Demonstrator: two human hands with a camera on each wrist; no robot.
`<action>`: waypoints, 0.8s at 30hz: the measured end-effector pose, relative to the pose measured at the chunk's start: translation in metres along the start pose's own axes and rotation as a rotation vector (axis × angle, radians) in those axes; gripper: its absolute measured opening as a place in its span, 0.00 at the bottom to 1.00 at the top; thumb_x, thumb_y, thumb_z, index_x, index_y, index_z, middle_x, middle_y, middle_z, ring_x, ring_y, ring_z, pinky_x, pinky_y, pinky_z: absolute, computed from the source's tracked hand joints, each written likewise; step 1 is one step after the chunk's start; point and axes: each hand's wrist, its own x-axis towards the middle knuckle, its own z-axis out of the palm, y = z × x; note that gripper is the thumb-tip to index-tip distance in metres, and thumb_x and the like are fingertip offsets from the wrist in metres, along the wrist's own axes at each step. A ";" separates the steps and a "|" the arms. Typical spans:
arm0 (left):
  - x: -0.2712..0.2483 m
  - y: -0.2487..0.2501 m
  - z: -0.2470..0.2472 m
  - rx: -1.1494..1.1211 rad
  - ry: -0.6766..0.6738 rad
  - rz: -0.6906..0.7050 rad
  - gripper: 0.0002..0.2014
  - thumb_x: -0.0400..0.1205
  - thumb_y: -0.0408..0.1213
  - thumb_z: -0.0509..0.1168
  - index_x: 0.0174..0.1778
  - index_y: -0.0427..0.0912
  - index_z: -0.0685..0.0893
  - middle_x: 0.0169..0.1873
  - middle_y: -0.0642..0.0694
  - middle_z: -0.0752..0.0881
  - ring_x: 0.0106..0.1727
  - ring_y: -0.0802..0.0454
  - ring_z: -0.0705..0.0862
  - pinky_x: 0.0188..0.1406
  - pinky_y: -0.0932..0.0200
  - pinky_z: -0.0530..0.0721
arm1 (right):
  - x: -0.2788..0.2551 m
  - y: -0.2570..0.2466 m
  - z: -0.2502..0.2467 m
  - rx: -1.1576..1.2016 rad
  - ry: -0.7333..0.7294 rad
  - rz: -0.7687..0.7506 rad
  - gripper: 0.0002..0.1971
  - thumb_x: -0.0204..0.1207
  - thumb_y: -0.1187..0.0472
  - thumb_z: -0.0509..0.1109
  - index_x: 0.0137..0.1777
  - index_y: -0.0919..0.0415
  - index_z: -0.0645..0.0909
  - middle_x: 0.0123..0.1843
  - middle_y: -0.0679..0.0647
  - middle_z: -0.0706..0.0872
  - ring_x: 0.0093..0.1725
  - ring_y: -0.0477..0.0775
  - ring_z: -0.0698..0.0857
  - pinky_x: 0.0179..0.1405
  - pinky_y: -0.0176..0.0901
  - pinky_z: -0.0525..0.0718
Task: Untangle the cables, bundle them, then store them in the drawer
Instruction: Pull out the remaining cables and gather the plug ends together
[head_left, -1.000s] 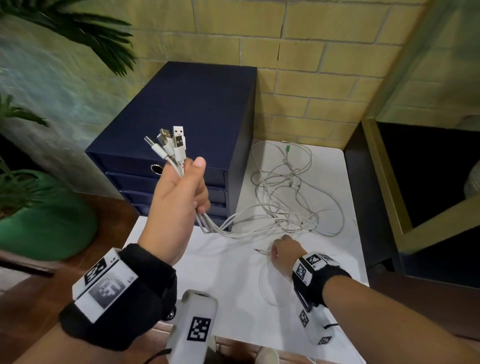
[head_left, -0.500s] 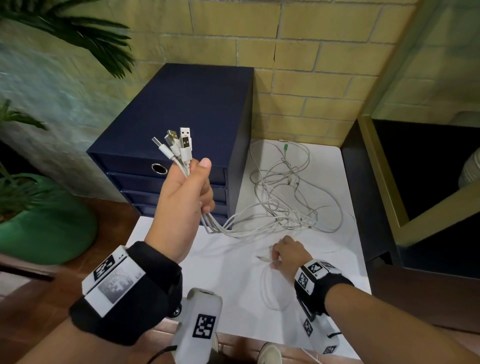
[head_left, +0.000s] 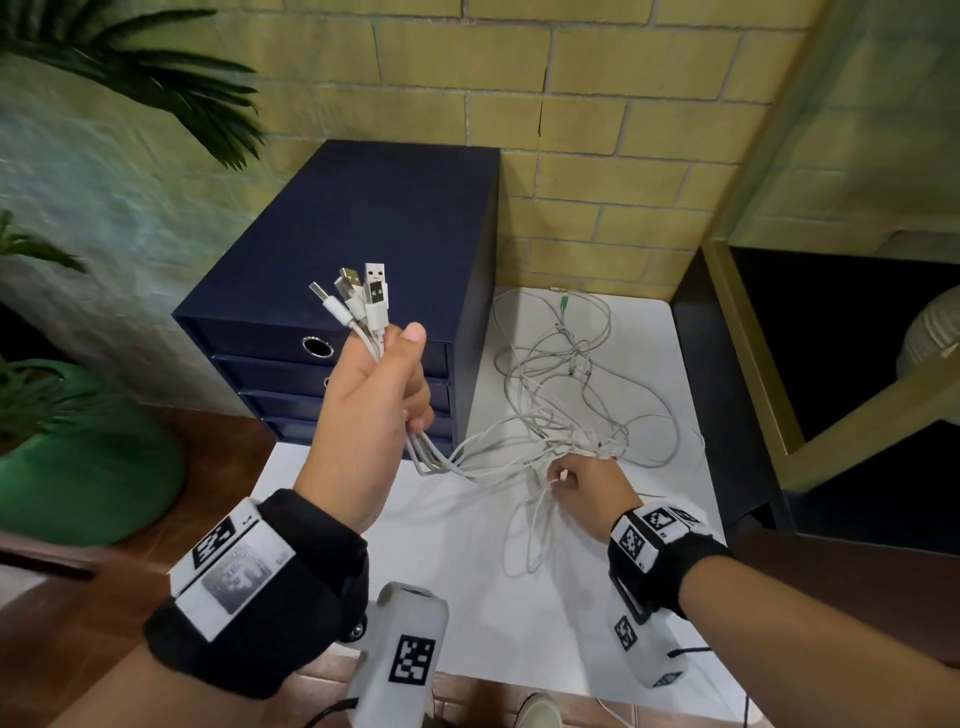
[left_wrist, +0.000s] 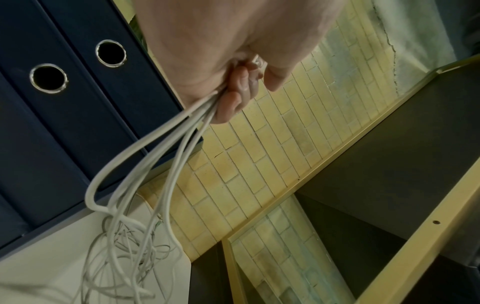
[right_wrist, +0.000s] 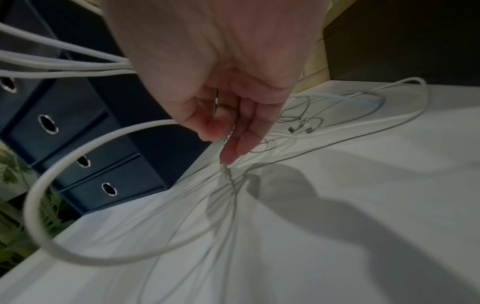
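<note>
My left hand (head_left: 400, 364) is raised in front of the dark blue drawer unit (head_left: 363, 218) and grips several white cables, their USB plugs (head_left: 363, 296) sticking up above the fist. The cables (left_wrist: 166, 156) run down from my left hand (left_wrist: 241, 88) to a loose tangle (head_left: 566, 395) on the white table (head_left: 467, 597). Low at the near edge of the tangle, my right hand (head_left: 563, 480) pinches a thin white cable. In the right wrist view a small plug (right_wrist: 225, 171) lies on the table just beyond the fingertips of my right hand (right_wrist: 223, 131). All drawers are closed.
A green plant pot (head_left: 78, 467) stands on the floor at the left, with palm leaves (head_left: 171, 78) above it. A dark shelf with a gold frame (head_left: 831, 405) borders the table on the right. A yellow brick wall (head_left: 597, 130) is behind.
My right hand has shifted a little toward the tangle, and a thin cable loop now trails from its fingers. My left hand stays raised with the same bundle.
</note>
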 end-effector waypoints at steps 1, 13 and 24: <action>0.001 0.000 0.000 0.003 0.000 0.002 0.14 0.88 0.38 0.55 0.35 0.47 0.62 0.23 0.53 0.61 0.24 0.56 0.58 0.23 0.62 0.62 | -0.001 -0.001 -0.001 0.014 -0.010 0.012 0.07 0.76 0.62 0.62 0.41 0.56 0.82 0.33 0.53 0.82 0.38 0.53 0.79 0.31 0.37 0.71; 0.007 0.000 -0.002 -0.003 -0.025 -0.002 0.14 0.88 0.38 0.55 0.35 0.46 0.63 0.23 0.53 0.61 0.23 0.57 0.59 0.21 0.64 0.64 | -0.001 0.004 0.022 -0.249 -0.293 0.079 0.17 0.66 0.58 0.76 0.45 0.53 0.68 0.50 0.53 0.78 0.46 0.53 0.76 0.32 0.38 0.71; 0.014 -0.003 -0.009 0.014 -0.042 -0.008 0.14 0.87 0.39 0.55 0.36 0.46 0.62 0.24 0.52 0.61 0.24 0.56 0.58 0.23 0.62 0.63 | -0.001 -0.003 0.036 -0.316 -0.362 -0.078 0.19 0.76 0.61 0.69 0.28 0.49 0.64 0.47 0.49 0.72 0.46 0.52 0.76 0.47 0.39 0.74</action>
